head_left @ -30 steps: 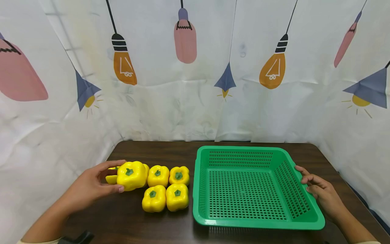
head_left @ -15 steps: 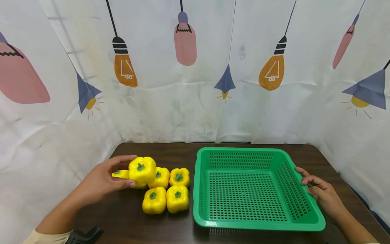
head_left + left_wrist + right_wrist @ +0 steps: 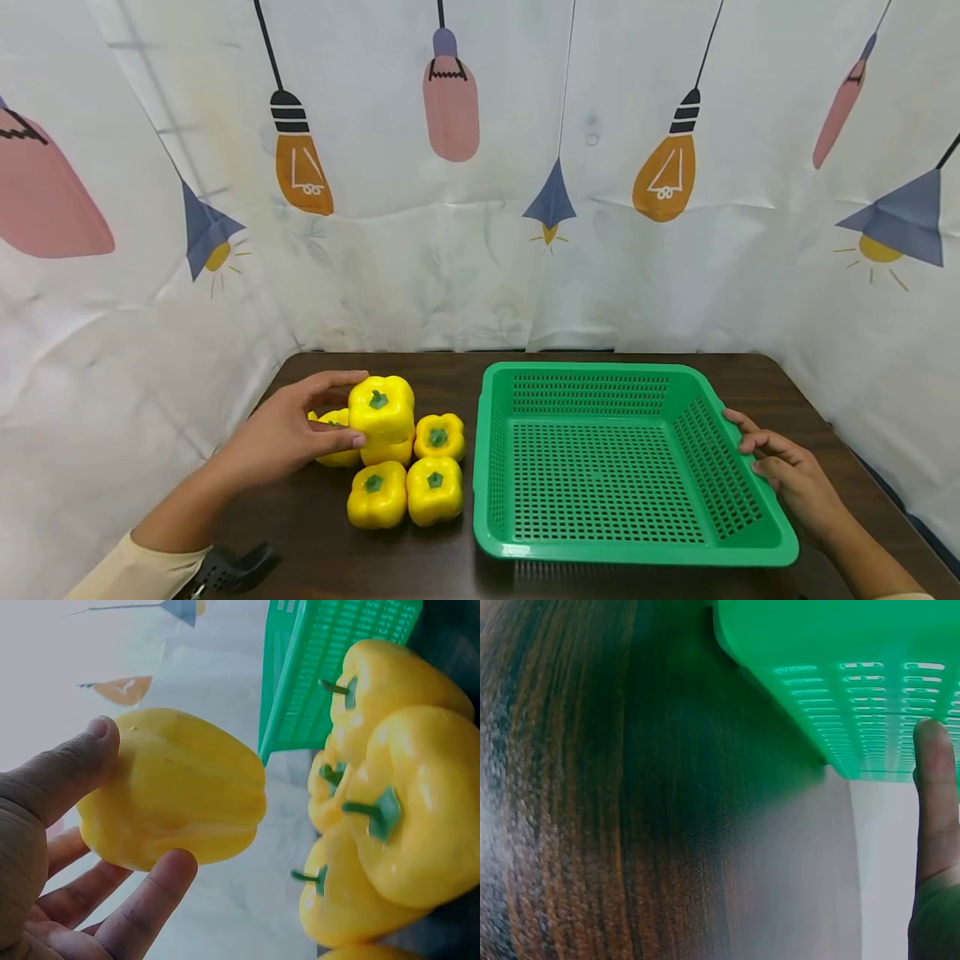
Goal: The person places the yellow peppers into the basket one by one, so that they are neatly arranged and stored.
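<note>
My left hand grips a yellow bell pepper with a green stem, thumb on one side and fingers on the other. In the left wrist view this held bell pepper is lifted, apart from the others. Several more yellow peppers sit on the table, among them a front pepper, another beside it and a back pepper. Those behind the left hand are partly hidden. My right hand holds the right rim of a green basket; one finger lies along its perforated outer wall.
The basket has nothing in it and stands just right of the peppers on a dark wooden table. A white cloth printed with lamps and bulbs encloses the table's back and sides. A black strap device sits at the left wrist.
The left hand has carried the held bell pepper to the right, now in front of another pepper in the back row. The right hand and basket have stayed put.
</note>
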Demonstrator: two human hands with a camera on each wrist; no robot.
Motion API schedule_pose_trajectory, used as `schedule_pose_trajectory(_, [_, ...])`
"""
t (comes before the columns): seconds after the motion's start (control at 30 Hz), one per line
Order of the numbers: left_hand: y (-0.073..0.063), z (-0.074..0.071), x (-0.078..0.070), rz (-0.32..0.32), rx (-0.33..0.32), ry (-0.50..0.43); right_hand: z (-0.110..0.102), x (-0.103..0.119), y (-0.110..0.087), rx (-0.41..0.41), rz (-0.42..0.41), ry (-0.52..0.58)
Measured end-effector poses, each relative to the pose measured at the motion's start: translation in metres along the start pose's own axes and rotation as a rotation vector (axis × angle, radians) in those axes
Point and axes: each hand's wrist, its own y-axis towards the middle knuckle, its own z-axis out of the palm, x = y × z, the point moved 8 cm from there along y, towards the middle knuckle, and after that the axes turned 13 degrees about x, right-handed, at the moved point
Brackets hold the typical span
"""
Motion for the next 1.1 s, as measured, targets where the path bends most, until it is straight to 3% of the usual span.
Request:
schedule_pose_trajectory(0.23, [0.015,0.013,-0.013,0.054,0.043,-0.051,0.000,0.001,0.001,0.002,-0.005,-0.001])
schedule_pose_trajectory(1.1, [0.055,0.051,-0.036,0.074,0.077,-0.087,0.001,0.003,0.001,0.032,-0.034,0.066])
